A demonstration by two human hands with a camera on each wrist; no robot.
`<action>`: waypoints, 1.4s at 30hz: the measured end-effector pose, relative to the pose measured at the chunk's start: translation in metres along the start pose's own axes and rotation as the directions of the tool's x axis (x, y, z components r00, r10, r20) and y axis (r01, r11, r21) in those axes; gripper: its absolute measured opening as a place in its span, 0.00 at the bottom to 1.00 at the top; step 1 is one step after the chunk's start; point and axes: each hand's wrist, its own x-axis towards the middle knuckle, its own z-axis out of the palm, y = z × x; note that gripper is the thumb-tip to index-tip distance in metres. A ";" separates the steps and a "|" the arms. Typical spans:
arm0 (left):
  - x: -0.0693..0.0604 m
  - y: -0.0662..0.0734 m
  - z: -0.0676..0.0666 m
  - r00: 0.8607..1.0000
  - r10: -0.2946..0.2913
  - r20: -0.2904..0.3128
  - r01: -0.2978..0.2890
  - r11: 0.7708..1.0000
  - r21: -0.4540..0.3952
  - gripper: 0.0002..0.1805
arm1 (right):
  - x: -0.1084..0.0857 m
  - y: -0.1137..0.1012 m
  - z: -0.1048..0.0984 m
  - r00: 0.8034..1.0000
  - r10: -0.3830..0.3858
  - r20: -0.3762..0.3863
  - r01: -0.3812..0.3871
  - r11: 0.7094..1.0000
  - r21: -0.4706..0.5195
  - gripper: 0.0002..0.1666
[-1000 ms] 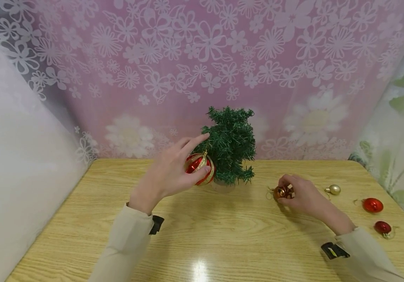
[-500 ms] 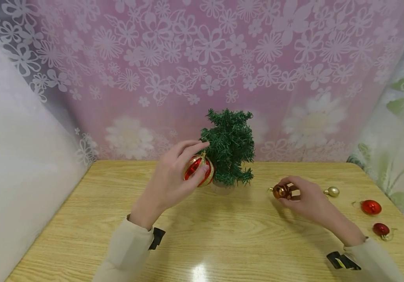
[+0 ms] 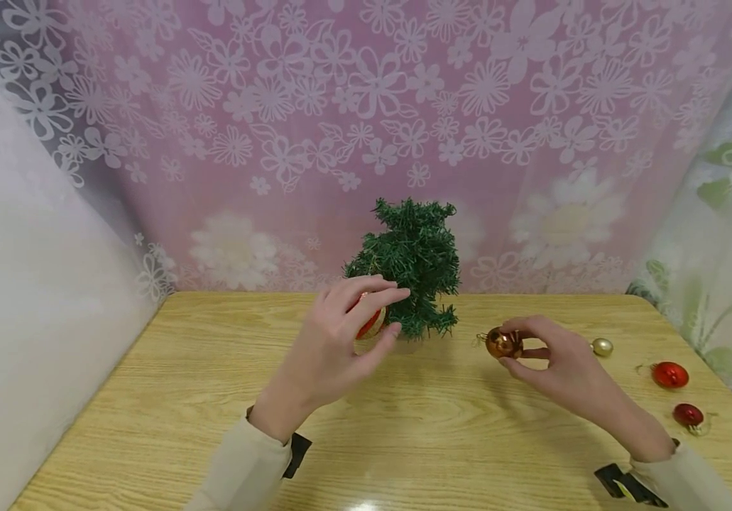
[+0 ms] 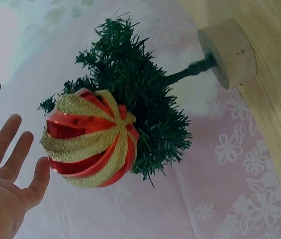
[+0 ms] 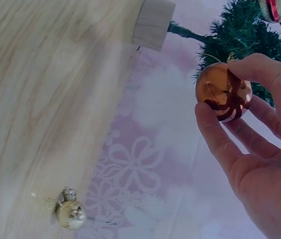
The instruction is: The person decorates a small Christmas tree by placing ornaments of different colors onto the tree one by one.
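A small green artificial Christmas tree (image 3: 413,262) stands on a round wooden base (image 4: 230,52). At its left side hangs a large red ball ornament with gold glitter stripes (image 4: 88,139). My left hand (image 3: 340,344) is beside this ball with fingers spread; in the left wrist view one fingertip lies right by its edge, and whether it touches I cannot tell. Between thumb and fingers my right hand (image 3: 566,362) pinches a shiny copper-brown ball ornament (image 5: 224,92), to the right of the tree. A thin loop (image 3: 479,341) shows at that ornament's cap.
On the wooden table (image 3: 404,440), at the right, lie a small gold ball (image 3: 603,347), a bright red ornament (image 3: 670,375) and a dark red ornament (image 3: 688,414). A pink flowered curtain (image 3: 314,142) hangs behind the table's far edge.
My left hand has loosened from the striped ball, its fingers now spread in front of it and slightly right. The copper-brown ornament has moved a little left in my right hand.
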 end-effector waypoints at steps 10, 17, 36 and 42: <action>-0.005 0.009 0.019 0.993 0.097 -0.068 -0.091 0.992 0.086 0.14 | 0.004 -0.016 -0.003 0.998 -0.054 -0.026 0.056 0.995 0.081 0.33; -0.012 0.016 0.033 0.987 0.151 -0.058 -0.145 0.986 0.087 0.13 | 0.006 -0.026 -0.004 0.997 -0.067 -0.037 0.071 0.989 0.129 0.34; -0.027 0.037 0.069 0.989 -0.141 0.033 0.141 0.990 0.011 0.18 | 0.005 -0.044 -0.001 0.984 -0.167 -0.067 0.179 0.955 0.237 0.37; -0.031 0.040 0.075 0.947 -0.296 0.125 0.308 0.947 -0.090 0.20 | 0.006 -0.050 -0.001 0.976 -0.213 -0.046 0.218 0.946 0.240 0.38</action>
